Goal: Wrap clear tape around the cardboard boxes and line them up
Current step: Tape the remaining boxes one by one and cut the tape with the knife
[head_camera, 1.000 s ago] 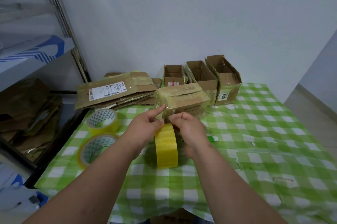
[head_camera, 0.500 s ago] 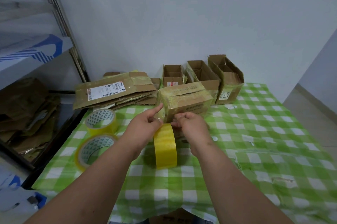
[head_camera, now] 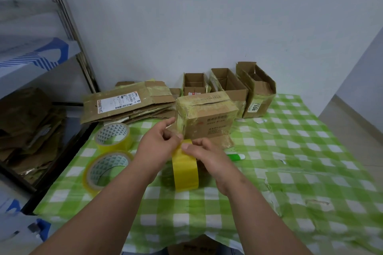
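- Change from the earlier frames: the left hand (head_camera: 158, 146) and right hand (head_camera: 209, 158) have come down from the front face of the taped box (head_camera: 205, 116) to the top of the upright tape roll (head_camera: 185, 168); the box, which sat directly behind the fingertips before, now stands clear above them and appears turned slightly, with its printed side visible.
- Hands: held close together, both pinching at the top edge of the upright tape roll; the left index finger points out toward the box; whether a loose tape end is caught between the fingers cannot be told.
- Taped box: closed brown cardboard, wrapped in glossy yellowish-clear film, a dark seam along its top, resting on the green checked tablecloth (head_camera: 310, 151) just behind the hands.
- Upright tape roll: yellow, standing on edge on the cloth between the wrists.
- Open boxes (head_camera: 228, 84): three in a row against the wall, behind the taped box; the rightmost bears a label reading 108.
- Other items: two spare tape rolls (head_camera: 112, 151) at the left, flattened cardboard (head_camera: 124, 103) behind them, a green-and-white object (head_camera: 236, 157) just right of the right hand.
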The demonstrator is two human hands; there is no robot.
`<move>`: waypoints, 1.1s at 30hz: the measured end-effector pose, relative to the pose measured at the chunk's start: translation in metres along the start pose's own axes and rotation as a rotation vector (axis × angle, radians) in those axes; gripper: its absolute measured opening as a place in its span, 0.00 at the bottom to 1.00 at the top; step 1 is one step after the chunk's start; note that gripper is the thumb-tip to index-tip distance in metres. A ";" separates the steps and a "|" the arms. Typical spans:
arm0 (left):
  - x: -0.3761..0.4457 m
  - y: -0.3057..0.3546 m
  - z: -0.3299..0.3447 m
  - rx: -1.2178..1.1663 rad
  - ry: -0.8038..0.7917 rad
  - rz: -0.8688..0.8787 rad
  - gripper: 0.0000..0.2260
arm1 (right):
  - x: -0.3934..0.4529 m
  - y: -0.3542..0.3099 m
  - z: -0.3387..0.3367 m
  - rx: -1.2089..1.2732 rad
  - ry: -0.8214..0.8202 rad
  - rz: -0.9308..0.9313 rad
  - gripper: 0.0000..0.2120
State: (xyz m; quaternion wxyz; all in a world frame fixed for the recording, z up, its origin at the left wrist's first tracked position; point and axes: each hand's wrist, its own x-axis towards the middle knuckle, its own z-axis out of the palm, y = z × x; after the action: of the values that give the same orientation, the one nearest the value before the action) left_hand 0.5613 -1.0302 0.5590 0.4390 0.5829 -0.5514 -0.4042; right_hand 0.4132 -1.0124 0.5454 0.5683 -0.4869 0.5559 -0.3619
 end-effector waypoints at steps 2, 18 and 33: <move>0.000 0.001 -0.002 -0.001 0.002 -0.011 0.19 | -0.003 0.002 -0.001 0.040 -0.072 0.006 0.31; -0.017 0.030 -0.015 -0.246 0.203 0.051 0.17 | -0.024 -0.012 0.010 -0.476 -0.029 -0.216 0.45; -0.037 0.034 -0.019 -0.407 0.054 0.001 0.12 | -0.033 -0.021 0.009 -0.682 0.214 -0.294 0.23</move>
State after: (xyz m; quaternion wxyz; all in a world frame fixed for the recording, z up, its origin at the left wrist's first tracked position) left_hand 0.5675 -0.9919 0.5969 0.5627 0.4924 -0.4467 -0.4913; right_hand 0.4212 -0.9852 0.5735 0.2547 -0.6818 0.6248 -0.2827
